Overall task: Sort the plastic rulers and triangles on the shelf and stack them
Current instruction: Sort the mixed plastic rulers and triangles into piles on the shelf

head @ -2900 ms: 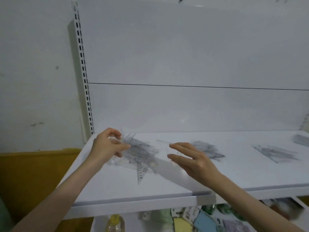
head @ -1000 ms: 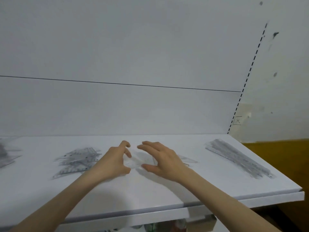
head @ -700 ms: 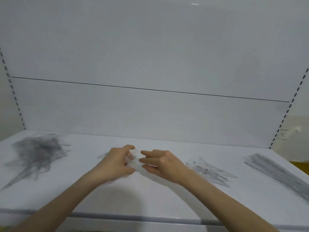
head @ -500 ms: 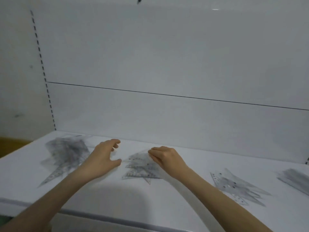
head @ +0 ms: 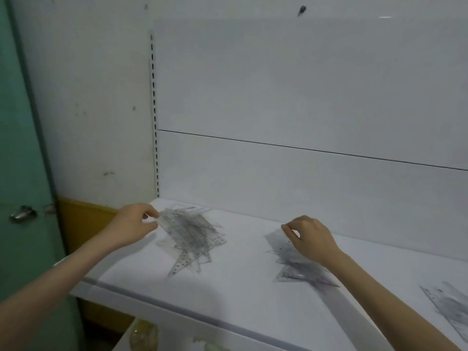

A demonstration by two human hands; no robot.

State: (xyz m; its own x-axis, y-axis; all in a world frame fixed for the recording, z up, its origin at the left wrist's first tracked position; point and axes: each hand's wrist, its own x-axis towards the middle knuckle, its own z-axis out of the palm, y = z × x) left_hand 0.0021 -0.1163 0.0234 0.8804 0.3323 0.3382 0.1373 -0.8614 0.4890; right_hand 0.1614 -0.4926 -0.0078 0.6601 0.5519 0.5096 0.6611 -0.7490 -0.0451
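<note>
A jumbled pile of clear plastic rulers and triangles [head: 195, 236] lies at the left end of the white shelf [head: 228, 297]. My left hand [head: 134, 224] pinches the near-left corner of a piece in that pile between thumb and fingers. A flatter stack of clear triangles [head: 291, 262] lies in the middle of the shelf. My right hand [head: 311, 236] rests over its far edge with fingers curled down onto it; whether it grips a piece is hidden. Another stack of triangles [head: 448, 302] shows at the right edge.
The shelf's white back panel [head: 304, 110] rises behind the piles, with a slotted upright [head: 154, 117] at its left. A green door [head: 22, 173] with a metal handle stands at far left. Items on a lower shelf [head: 144, 338] peek out below the front edge.
The view has swung left to the shelf's left end. My left hand has reached to the jumbled pile and pinched a piece; my right hand stays on the middle stack.
</note>
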